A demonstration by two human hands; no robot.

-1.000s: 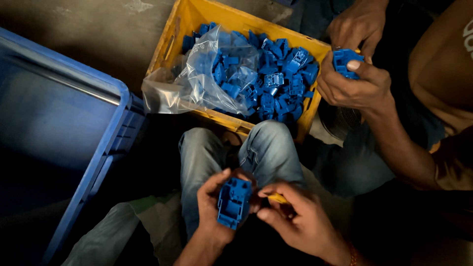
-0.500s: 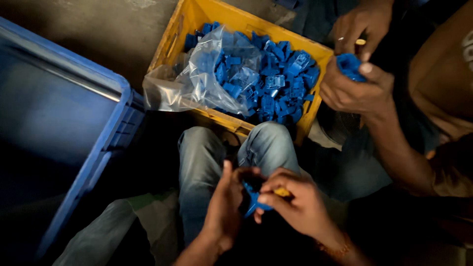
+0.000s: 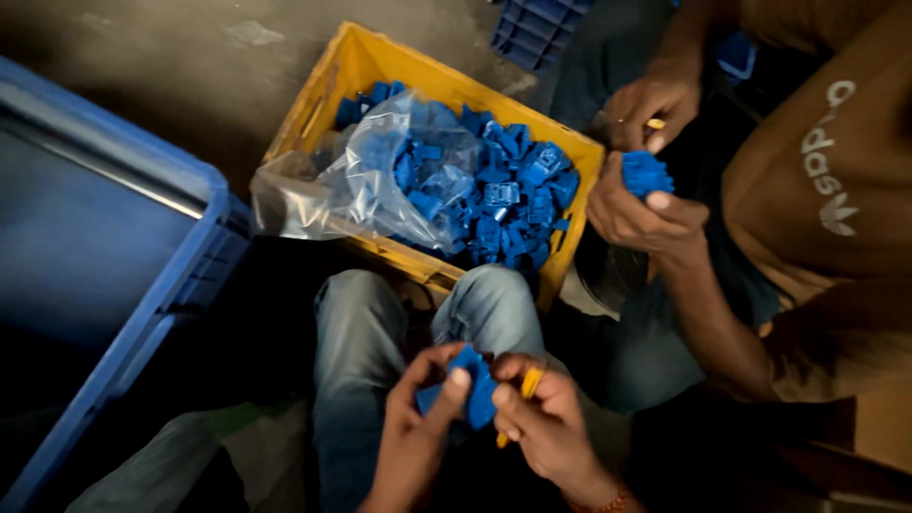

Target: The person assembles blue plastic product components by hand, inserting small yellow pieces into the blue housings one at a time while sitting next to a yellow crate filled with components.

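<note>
Low in the view, just above the knees: one small blue plastic part (image 3: 470,385), gripped between both hands. Left hand (image 3: 418,432) curled around its left side, thumb pressed on the front face, fingers closed behind. Right hand (image 3: 541,423) closed against its right side, also pinching a slim yellow tool (image 3: 525,388) whose tip sits right at the part's edge (whether pushed in or only touching, impossible to tell through the blur). Neither hand spread; both tight on what they hold.

As for progress, judged only from the lie of things: seemingly far from done. Just ahead of the knees, a yellow crate (image 3: 353,71) heaped with many more blue parts (image 3: 494,195) of the same kind, some under or inside a crumpled clear plastic bag (image 3: 370,180) draped over the crate's near-left rim. One part in hand, a whole pile apparently waiting. No finished parts visible as a separate lot, so no count of what is done.

To the left, a large blue crate (image 3: 161,285), inside too dark to read. To the right, a second person in a brown shirt (image 3: 826,209), their hands (image 3: 641,204) holding another blue part (image 3: 646,174) beside the yellow crate's far corner, something small and yellow between the fingers of the upper hand. Below everything, bare grey floor (image 3: 190,66).
</note>
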